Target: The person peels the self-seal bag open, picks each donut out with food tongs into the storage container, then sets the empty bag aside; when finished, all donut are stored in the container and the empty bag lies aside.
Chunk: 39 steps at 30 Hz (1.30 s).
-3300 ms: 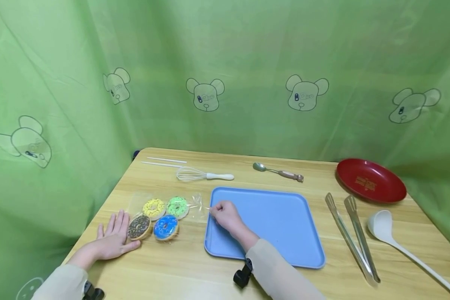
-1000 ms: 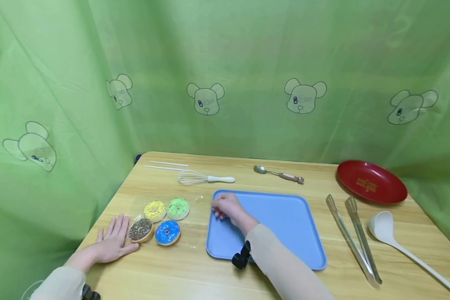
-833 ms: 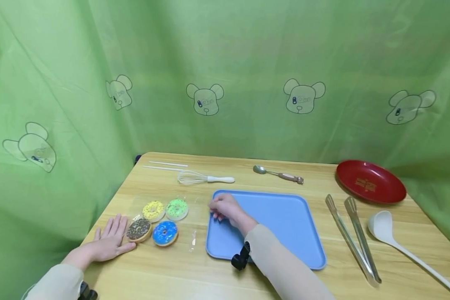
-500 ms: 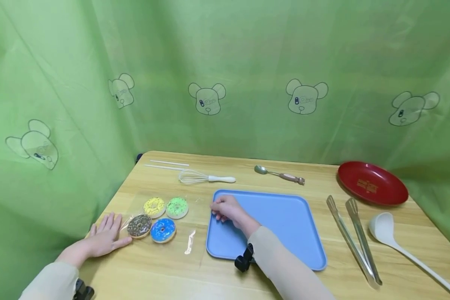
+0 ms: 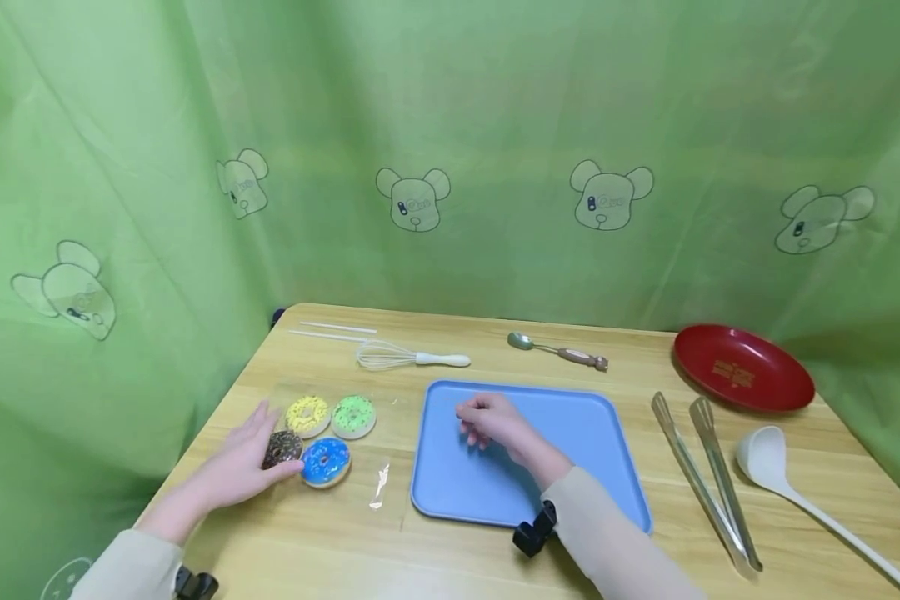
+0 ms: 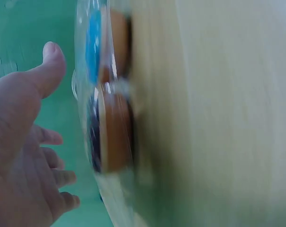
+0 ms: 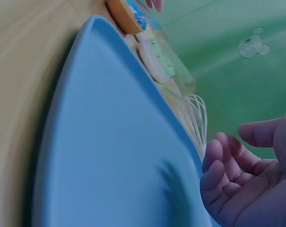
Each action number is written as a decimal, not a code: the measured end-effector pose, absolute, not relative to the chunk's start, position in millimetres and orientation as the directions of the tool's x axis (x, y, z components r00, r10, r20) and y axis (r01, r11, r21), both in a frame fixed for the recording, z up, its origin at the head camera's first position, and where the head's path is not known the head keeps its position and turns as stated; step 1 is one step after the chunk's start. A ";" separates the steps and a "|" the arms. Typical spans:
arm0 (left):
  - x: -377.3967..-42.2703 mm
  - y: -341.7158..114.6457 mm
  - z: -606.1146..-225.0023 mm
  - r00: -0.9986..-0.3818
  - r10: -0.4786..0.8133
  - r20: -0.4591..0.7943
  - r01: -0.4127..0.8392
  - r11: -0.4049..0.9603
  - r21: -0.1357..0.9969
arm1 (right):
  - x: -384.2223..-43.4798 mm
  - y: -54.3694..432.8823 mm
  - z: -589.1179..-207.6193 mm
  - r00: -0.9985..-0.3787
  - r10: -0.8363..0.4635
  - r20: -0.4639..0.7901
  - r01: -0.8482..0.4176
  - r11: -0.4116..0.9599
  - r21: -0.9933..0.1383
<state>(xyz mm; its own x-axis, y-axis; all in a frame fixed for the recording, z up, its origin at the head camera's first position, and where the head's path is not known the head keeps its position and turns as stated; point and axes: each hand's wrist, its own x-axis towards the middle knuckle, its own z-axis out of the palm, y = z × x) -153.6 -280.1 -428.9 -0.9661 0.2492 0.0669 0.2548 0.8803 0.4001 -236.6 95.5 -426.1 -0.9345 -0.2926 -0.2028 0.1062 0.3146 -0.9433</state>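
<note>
A clear plastic bag [image 5: 379,486] lies on the left of the table with doughnuts inside: yellow [image 5: 307,416], green [image 5: 354,416], blue [image 5: 326,462] and dark brown [image 5: 284,447]. My left hand [image 5: 236,462] hovers at the bag's left side, fingers extended, partly covering the brown doughnut in the head view. In the left wrist view the thumb stands apart from the fingers and nothing is between them. Over the blue tray [image 5: 555,467] is my right hand [image 5: 498,425]. Its fingers are loosely bent and hold nothing, and its shadow falls on the tray in the right wrist view.
Behind the bag lie white sticks [image 5: 333,333] and a whisk [image 5: 412,357]. A spoon [image 5: 558,351] lies beyond the tray. To the right are metal tongs [image 5: 708,487], a white ladle [image 5: 768,458] and a red plate [image 5: 742,367]. Green curtain surrounds the table's back and left.
My right hand has left the bag's end and moved right over the tray. My left hand, flat on the table before, has lifted and shifted right over the brown doughnut.
</note>
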 end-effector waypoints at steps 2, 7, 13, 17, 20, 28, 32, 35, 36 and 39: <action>-154.5 -268.1 -426.4 -0.957 0.275 0.096 0.290 0.872 0.395 | -232.6 105.7 -424.3 -0.932 -0.297 -0.210 0.120 0.293 -0.948; -158.7 -237.5 -418.9 -0.932 0.324 0.163 0.362 0.847 0.388 | -222.3 131.7 -417.2 -0.936 -0.294 -0.194 0.119 0.254 -0.960; -162.0 -205.4 -413.4 -0.874 0.407 0.267 0.483 0.794 0.370 | -204.9 166.5 -408.3 -0.948 -0.266 -0.176 0.121 0.211 -0.970; -162.8 -192.0 -411.6 -0.841 0.451 0.300 0.536 0.770 0.346 | -192.9 188.9 -403.3 -0.955 -0.249 -0.161 0.108 0.212 -0.971; -164.2 -185.5 -411.8 -0.823 0.484 0.298 0.564 0.758 0.326 | -184.3 203.3 -401.6 -0.962 -0.214 -0.167 0.117 0.228 -0.967; -170.5 -177.5 -420.8 -0.832 0.509 0.221 0.554 0.784 0.280 | -164.0 241.8 -396.1 -0.975 -0.139 -0.176 0.136 0.257 -0.957; -174.6 -176.3 -429.9 -0.821 0.528 0.217 0.570 0.775 0.272 | -153.7 263.9 -394.3 -0.984 -0.091 -0.153 0.124 0.262 -0.957; -176.9 -176.3 -435.9 -0.807 0.545 0.228 0.590 0.768 0.250 | -146.6 279.7 -395.4 -0.989 -0.072 -0.130 0.107 0.265 -0.958; -177.6 -176.5 -437.7 -0.806 0.546 0.228 0.590 0.771 0.239 | -144.4 284.6 -396.0 -0.990 -0.066 -0.125 0.104 0.263 -0.959; -179.0 -176.2 -441.3 -0.806 0.549 0.221 0.589 0.780 0.213 | -138.1 299.4 -399.4 -0.992 -0.035 -0.123 0.110 0.261 -0.959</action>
<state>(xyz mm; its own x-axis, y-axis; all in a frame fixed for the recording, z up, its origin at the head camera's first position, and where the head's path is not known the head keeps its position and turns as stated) -179.0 -176.2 -441.3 -0.8064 0.5487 0.2206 0.5888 0.7798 0.2127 -138.1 299.4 -399.4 -0.9918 -0.0346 -0.1229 0.1097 0.2609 -0.9591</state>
